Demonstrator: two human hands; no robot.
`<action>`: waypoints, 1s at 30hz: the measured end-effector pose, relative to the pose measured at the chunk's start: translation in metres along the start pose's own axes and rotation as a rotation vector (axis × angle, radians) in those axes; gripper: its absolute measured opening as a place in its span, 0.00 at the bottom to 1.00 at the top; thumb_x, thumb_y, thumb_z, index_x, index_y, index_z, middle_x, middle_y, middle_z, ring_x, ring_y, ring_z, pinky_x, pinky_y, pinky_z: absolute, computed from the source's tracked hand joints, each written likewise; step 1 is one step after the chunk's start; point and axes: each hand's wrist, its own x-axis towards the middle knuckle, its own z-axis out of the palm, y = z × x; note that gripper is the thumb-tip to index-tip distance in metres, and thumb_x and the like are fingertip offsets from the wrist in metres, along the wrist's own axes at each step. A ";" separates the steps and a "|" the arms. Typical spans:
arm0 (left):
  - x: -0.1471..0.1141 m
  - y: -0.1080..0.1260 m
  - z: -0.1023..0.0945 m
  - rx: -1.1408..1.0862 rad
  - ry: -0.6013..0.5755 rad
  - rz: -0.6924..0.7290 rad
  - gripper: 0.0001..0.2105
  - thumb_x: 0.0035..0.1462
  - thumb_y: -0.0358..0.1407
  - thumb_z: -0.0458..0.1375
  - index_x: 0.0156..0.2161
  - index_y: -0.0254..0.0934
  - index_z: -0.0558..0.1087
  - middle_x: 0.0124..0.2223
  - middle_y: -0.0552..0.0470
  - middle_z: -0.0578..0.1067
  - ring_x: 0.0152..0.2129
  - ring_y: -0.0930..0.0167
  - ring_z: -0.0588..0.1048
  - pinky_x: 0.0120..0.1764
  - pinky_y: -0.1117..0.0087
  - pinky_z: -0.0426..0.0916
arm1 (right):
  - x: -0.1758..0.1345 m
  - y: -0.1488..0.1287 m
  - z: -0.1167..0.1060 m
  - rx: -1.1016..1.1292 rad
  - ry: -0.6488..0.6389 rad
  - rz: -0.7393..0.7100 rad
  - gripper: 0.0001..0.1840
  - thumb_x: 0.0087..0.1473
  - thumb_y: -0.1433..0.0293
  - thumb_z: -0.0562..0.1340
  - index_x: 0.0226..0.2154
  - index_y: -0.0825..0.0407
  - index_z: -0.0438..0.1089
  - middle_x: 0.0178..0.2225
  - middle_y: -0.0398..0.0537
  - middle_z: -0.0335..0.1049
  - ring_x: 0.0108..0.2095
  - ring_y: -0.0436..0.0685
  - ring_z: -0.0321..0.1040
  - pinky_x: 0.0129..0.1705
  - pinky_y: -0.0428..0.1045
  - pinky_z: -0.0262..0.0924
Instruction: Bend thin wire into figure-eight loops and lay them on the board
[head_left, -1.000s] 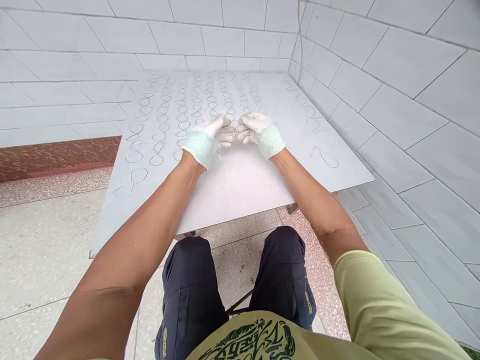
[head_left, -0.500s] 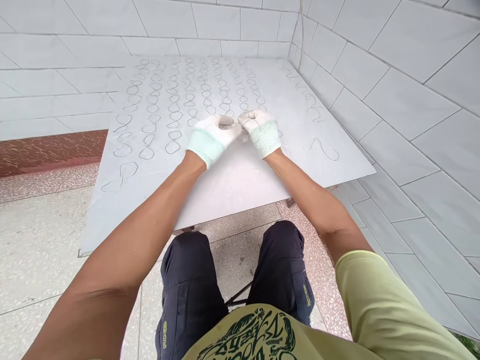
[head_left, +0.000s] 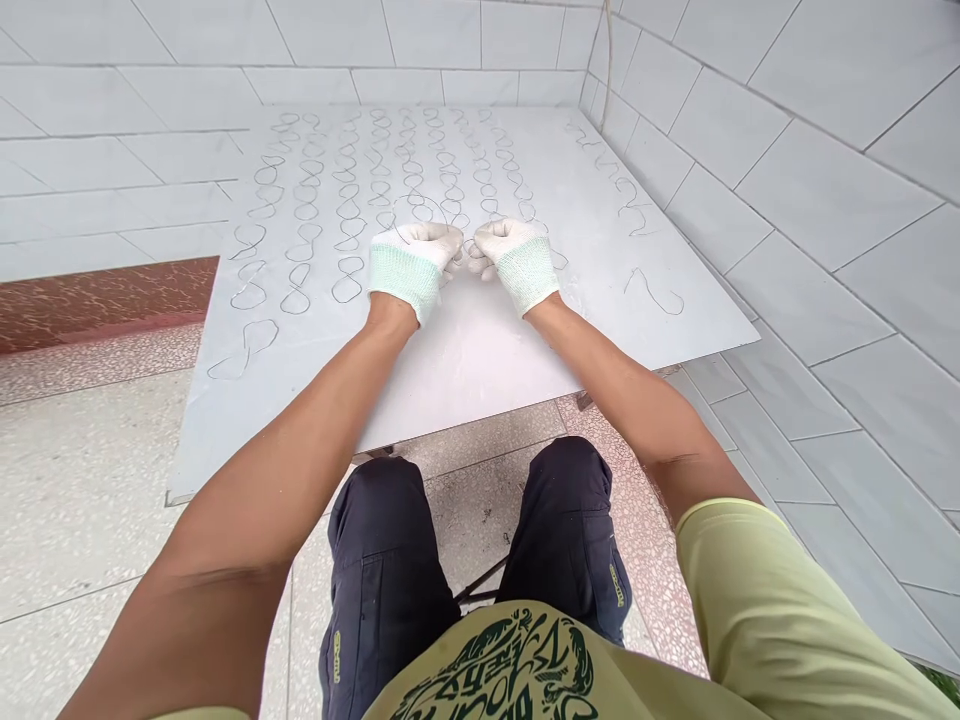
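Observation:
My left hand (head_left: 417,260), in a white glove with a mint cuff, is closed in a pinch over a large white board (head_left: 480,370). A thin dark wire (head_left: 417,196) curves in a loop above its knuckles. Almost touching it, my right hand (head_left: 514,262), gloved the same way, is also pinched, seemingly on the same wire; the fingertips hide the exact grip. Around both hands lie rows of thin wires bent into figure-eights, one of them a figure-eight wire (head_left: 348,280) just left of my left hand.
Loosely bent wires, such as a wavy wire (head_left: 654,292), lie along the board's right side. Tiled walls (head_left: 817,230) border the board at the back and right, with a cord (head_left: 608,60) hanging in the corner. My knees (head_left: 566,480) are below the front edge.
The wire loop that lay over my right hand now arcs over my left hand. My left hand has turned and drawn slightly left, opening a small gap between the hands.

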 end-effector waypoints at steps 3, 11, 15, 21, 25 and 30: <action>0.002 0.000 -0.003 -0.090 0.042 0.014 0.12 0.68 0.36 0.74 0.34 0.42 0.78 0.37 0.49 0.84 0.34 0.68 0.83 0.39 0.68 0.78 | -0.003 -0.001 0.000 -0.016 0.019 -0.002 0.22 0.80 0.74 0.69 0.31 0.46 0.71 0.34 0.43 0.83 0.35 0.54 0.86 0.34 0.46 0.78; -0.004 0.008 -0.002 -0.087 -0.016 -0.014 0.19 0.67 0.53 0.80 0.42 0.41 0.83 0.34 0.44 0.86 0.39 0.56 0.91 0.35 0.63 0.85 | 0.005 0.016 0.004 -0.036 -0.105 -0.025 0.19 0.73 0.77 0.69 0.29 0.46 0.74 0.28 0.43 0.80 0.32 0.55 0.83 0.33 0.46 0.80; -0.002 0.007 -0.005 -0.070 -0.025 0.003 0.18 0.65 0.50 0.81 0.39 0.40 0.82 0.33 0.43 0.86 0.38 0.56 0.92 0.37 0.63 0.86 | 0.005 0.023 0.007 -0.174 -0.094 -0.043 0.17 0.72 0.75 0.69 0.31 0.44 0.72 0.29 0.43 0.80 0.35 0.57 0.84 0.40 0.51 0.85; 0.013 -0.010 -0.013 -0.043 0.032 -0.023 0.08 0.65 0.39 0.77 0.45 0.39 0.86 0.34 0.46 0.86 0.41 0.57 0.91 0.39 0.64 0.85 | 0.005 0.027 0.006 -0.383 -0.044 -0.194 0.11 0.75 0.78 0.66 0.43 0.49 0.82 0.55 0.52 0.91 0.62 0.64 0.87 0.72 0.58 0.78; 0.010 -0.010 -0.012 0.218 0.035 -0.022 0.24 0.64 0.32 0.71 0.64 0.38 0.88 0.35 0.47 0.88 0.42 0.54 0.91 0.43 0.60 0.85 | 0.006 0.031 0.003 -0.396 -0.062 -0.210 0.17 0.76 0.80 0.63 0.52 0.51 0.88 0.60 0.52 0.91 0.69 0.63 0.85 0.78 0.57 0.73; 0.007 -0.008 -0.008 0.482 0.011 -0.093 0.36 0.68 0.30 0.66 0.80 0.38 0.80 0.36 0.46 0.89 0.42 0.52 0.92 0.46 0.59 0.84 | 0.009 0.037 0.000 -0.415 -0.074 -0.228 0.21 0.75 0.79 0.62 0.57 0.53 0.90 0.63 0.53 0.91 0.72 0.65 0.83 0.79 0.59 0.72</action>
